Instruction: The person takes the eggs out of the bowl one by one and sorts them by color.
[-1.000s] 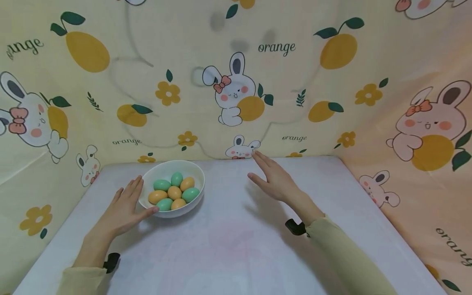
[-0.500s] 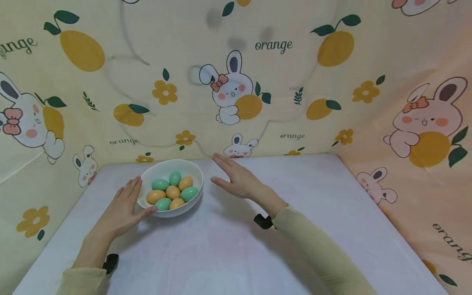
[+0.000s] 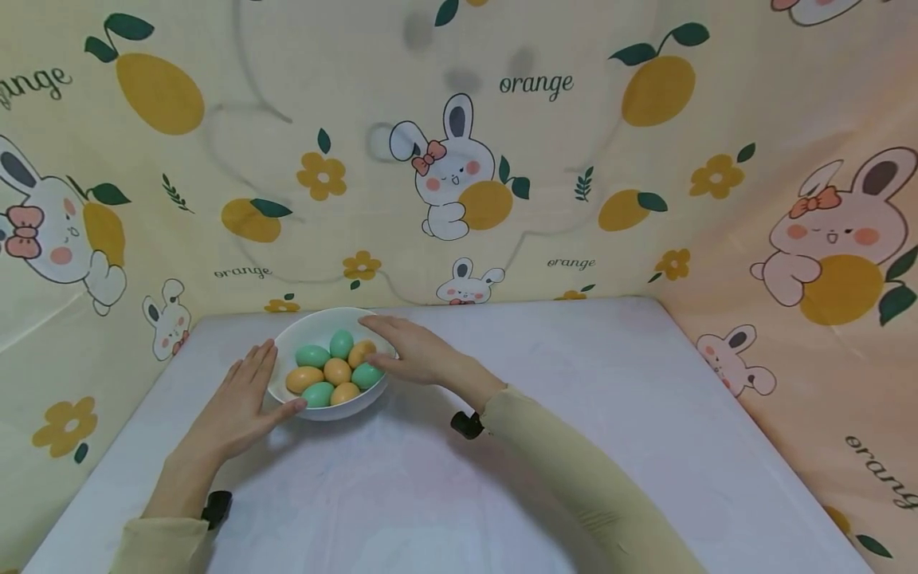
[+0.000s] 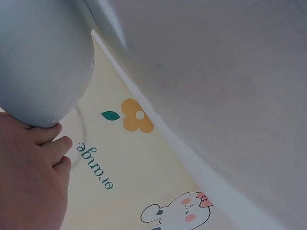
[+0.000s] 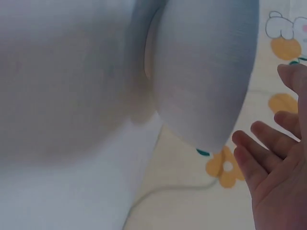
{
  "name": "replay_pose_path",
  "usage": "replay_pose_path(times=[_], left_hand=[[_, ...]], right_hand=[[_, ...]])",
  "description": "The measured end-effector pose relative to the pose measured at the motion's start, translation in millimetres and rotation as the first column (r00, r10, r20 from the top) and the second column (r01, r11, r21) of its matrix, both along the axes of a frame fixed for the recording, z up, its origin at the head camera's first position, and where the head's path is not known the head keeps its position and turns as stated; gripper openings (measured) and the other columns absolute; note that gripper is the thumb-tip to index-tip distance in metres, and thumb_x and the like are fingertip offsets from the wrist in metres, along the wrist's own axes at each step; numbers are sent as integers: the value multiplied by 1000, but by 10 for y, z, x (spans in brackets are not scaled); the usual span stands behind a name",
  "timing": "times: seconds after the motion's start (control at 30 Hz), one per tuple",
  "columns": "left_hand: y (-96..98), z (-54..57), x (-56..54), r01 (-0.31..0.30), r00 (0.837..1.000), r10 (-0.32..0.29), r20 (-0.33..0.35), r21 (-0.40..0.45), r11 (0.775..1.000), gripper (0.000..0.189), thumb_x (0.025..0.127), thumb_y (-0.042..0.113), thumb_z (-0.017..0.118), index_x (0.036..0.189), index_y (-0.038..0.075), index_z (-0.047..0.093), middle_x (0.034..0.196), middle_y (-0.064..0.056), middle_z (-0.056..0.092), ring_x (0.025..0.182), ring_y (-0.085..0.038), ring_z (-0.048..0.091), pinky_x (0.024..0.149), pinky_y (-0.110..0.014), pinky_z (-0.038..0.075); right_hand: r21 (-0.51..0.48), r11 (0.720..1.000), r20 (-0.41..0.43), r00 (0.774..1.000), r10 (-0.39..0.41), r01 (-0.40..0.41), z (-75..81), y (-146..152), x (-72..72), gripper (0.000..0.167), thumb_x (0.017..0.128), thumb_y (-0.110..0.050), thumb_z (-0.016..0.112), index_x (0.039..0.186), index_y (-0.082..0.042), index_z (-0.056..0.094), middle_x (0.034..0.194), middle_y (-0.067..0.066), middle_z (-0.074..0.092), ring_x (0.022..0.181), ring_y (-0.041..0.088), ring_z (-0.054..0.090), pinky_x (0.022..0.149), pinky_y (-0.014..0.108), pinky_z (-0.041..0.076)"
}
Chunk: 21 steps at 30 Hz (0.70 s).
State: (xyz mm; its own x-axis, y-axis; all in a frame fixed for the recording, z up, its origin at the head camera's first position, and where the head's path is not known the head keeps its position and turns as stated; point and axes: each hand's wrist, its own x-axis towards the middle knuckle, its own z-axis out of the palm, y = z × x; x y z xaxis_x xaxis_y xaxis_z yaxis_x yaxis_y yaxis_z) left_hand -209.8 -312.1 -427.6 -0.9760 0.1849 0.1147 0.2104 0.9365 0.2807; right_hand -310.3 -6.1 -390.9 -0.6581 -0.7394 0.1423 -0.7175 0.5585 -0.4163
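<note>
A white bowl stands at the back left of the table, with several green eggs and orange eggs inside. My left hand touches the bowl's left side, its fingers straight along the outside and the thumb by the front rim. In the left wrist view its fingertips meet the underside of the bowl's wall. From the right, my right hand is at the bowl's right rim with fingers extended, covering part of the rim. The right wrist view shows a small gap between those fingers and the bowl.
The white table reaches back to a patterned cloth with rabbits, oranges and flowers, which also hangs at both sides. A black wrist camera sits under the left wrist, and another black camera under the right.
My right hand has moved left across the table to the bowl's right rim. The left hand stays against the bowl, and the eggs and bowl have kept their places.
</note>
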Motion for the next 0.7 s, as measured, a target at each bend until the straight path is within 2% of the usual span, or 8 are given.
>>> replay_pose_path(times=[0.2, 0.4, 0.5, 0.7], left_hand=[[-13, -13, 29, 7, 1000, -7, -9, 6, 1000, 109, 97, 66, 58, 162, -9, 12, 168, -32, 15, 155, -51, 13, 127, -64, 12], [-35, -46, 40, 17, 1000, -17, -22, 9, 1000, 108, 98, 65, 57, 162, -9, 12, 168, -32, 16, 155, -51, 13, 128, -63, 12], [-43, -51, 34, 19, 1000, -19, -25, 8, 1000, 108, 98, 65, 56, 162, -9, 11, 168, -32, 15, 156, -51, 12, 128, -62, 11], [-30, -39, 4, 20, 999, -20, -34, 1, 1000, 109, 98, 66, 56, 162, -9, 10, 168, -32, 15, 156, -50, 11, 128, -62, 11]], right_hand=[[19, 999, 33, 999, 32, -32, -33, -210, -19, 61, 107, -37, 59, 161, -17, 40, 164, 1, 43, 151, 21, 39, 124, 40, 34], [83, 994, 4, 997, 73, -74, -63, -384, -63, 52, 107, -34, 59, 155, -16, 51, 157, -1, 52, 146, 17, 45, 122, 34, 37], [94, 990, -7, 994, 107, -106, -53, -460, -93, 47, 106, -30, 61, 150, -14, 57, 149, 1, 59, 138, 15, 53, 117, 27, 41], [114, 983, 26, 990, 140, -142, -48, -573, -176, 41, 105, -24, 65, 143, -10, 63, 137, 4, 68, 110, 14, 65, 98, 17, 50]])
